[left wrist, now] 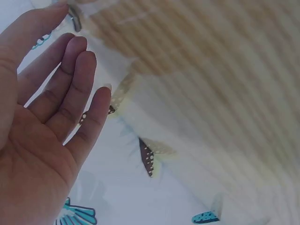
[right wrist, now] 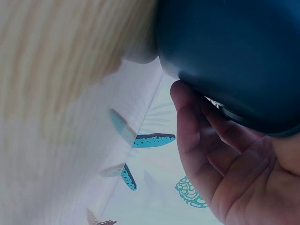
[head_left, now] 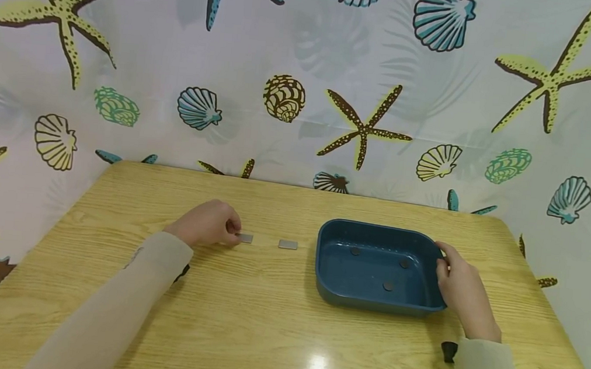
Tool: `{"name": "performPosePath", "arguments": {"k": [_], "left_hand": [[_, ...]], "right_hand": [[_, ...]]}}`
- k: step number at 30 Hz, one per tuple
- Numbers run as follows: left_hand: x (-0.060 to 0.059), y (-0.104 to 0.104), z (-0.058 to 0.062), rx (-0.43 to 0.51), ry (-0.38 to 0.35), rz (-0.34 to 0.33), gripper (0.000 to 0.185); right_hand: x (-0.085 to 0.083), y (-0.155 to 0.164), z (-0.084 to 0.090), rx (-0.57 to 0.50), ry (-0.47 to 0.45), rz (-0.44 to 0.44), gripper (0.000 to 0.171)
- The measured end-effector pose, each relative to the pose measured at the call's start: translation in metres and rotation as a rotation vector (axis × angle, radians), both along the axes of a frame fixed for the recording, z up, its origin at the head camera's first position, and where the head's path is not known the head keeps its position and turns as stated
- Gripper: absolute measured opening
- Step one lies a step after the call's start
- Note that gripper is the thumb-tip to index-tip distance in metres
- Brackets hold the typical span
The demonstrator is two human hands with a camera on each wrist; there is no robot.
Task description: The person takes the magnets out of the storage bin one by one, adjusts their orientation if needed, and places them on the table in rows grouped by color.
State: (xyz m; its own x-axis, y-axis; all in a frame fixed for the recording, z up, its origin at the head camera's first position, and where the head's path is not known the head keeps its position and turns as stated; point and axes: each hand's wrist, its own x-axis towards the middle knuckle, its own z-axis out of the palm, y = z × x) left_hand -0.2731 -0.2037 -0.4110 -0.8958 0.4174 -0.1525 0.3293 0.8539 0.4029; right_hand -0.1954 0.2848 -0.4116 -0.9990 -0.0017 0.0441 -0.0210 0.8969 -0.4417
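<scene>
On the left of the wooden table, my left hand (head_left: 210,224) pinches a small flat grey rectangular piece (head_left: 246,238) at its left end, thumb and fingertips at its edges. In the left wrist view the piece (left wrist: 74,18) shows between the thumb tip and the fingertips. A second grey rectangular piece (head_left: 288,245) lies to its right, beside a dark blue rectangular tub (head_left: 369,303). My right hand (head_left: 463,287) grips the tub by its right wall, the fingers (right wrist: 187,126) against the outside. Three dark round discs (head_left: 388,286) lie apart on the tub's floor.
The light wooden table (head_left: 240,332) ends at the back and sides against a white curtain (head_left: 254,58) printed with shells and starfish. A black strap part (head_left: 448,351) shows by the right sleeve.
</scene>
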Motion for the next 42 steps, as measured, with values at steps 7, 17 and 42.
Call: {"name": "performPosePath", "arguments": {"k": [7,17,42], "left_hand": [[0.0,0.012,0.017,-0.037,0.059,0.001,0.032],[-0.005,0.042,0.033,0.048,0.073,-0.063,0.036],[-0.003,0.136,0.066,0.074,0.174,-0.236,0.032]], "right_hand": [[0.001,0.001,0.001,0.004,-0.005,-0.006,0.046],[0.002,0.002,-0.001,-0.006,-0.018,-0.012,0.046],[0.0,0.001,0.001,-0.009,-0.014,-0.004,0.046]]}}
